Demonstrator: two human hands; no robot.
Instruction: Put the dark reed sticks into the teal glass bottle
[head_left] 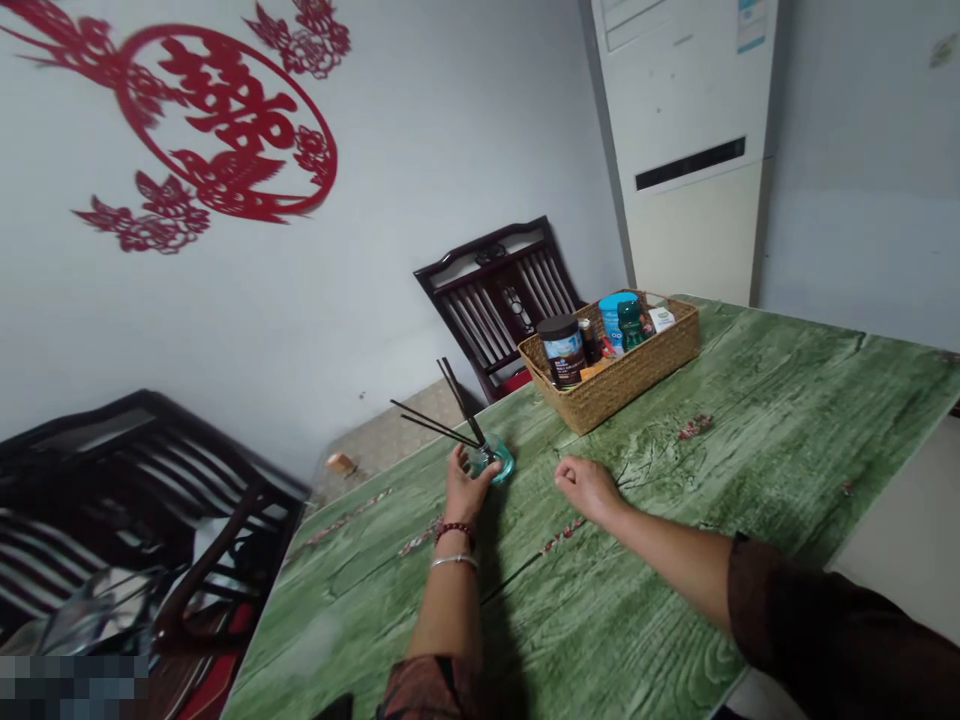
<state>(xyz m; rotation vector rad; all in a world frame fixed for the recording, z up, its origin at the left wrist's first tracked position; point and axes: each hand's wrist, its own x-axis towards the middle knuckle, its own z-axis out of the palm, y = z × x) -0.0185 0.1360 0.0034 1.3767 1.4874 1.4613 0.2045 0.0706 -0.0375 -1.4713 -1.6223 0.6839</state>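
My left hand (465, 485) reaches forward over the green wood-pattern table (750, 450) and its fingers are wrapped round a small teal glass reed diffuser bottle (495, 460). Several dark reed sticks (450, 410) fan out of the bottle toward the upper left. A red bead bracelet and a silver bangle sit on that wrist. My right hand (586, 487) rests on the table to the right of the bottle, curled into a loose fist with nothing visible in it.
A woven basket (637, 375) with jars and bottles stands beyond my right hand. One dark wooden chair (499, 295) is behind the table, another (142, 510) at the left. A white floor air conditioner (690, 150) fills the far corner.
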